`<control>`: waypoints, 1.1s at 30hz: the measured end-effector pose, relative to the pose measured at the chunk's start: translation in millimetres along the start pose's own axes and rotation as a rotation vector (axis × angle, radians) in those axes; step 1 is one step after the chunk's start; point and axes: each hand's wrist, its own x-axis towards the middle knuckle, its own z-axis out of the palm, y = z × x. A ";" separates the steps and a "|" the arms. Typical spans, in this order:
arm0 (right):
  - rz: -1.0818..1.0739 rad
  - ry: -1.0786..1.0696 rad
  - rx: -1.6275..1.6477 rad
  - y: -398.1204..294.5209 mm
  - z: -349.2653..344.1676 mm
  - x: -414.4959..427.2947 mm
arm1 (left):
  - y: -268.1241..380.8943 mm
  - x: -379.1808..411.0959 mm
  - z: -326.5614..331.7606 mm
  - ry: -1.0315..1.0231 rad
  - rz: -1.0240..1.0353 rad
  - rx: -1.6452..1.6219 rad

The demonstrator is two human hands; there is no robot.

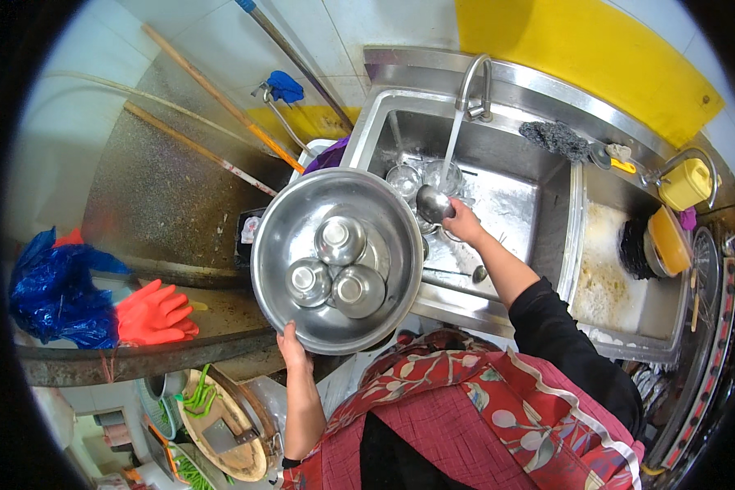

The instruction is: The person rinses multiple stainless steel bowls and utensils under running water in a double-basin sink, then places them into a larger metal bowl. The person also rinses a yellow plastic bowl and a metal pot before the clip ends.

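My left hand [293, 349] grips the near rim of a wide stainless steel basin [337, 184]. Three small metal bowls [358, 291] sit upside down inside it. Over the left sink basin [502, 208], my right hand [464, 222] holds a small metal bowl [433, 204] by its edge, tilted, close to the stream of running water [452, 144]. Below it on the sink floor are several clear or shiny bowls [403, 180], partly hidden by the held bowl. A spoon-like metal piece [479, 274] lies near the sink's front wall.
The curved faucet [476, 73] stands behind the sink. A steel-wool-like scrubber [554, 139] rests on the ledge. Foamy water fills the right sink [600, 294], where a yellow-orange container [669, 240] stands. Orange rubber gloves [153, 313] and a blue plastic bag [67, 288] lie left.
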 end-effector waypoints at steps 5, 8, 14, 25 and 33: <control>0.351 -0.205 0.857 -35.5 -10.5 -5.8 | -6.5 3.6 -9.6 0.004 -0.003 -0.033; 0.342 -0.241 1.045 -51.1 -21.7 -14.1 | -11.1 10.9 -14.8 -0.040 -0.009 -0.023; 0.394 -0.105 1.016 -29.3 -24.7 -10.5 | -10.4 8.8 -12.8 -0.021 0.016 -0.011; 0.489 -0.066 0.946 -23.4 -34.7 -13.4 | -13.3 13.2 -14.5 -0.038 0.019 -0.023; 0.276 0.064 0.280 -24.4 -45.4 -8.6 | -20.5 19.0 -18.2 -0.025 0.066 -0.013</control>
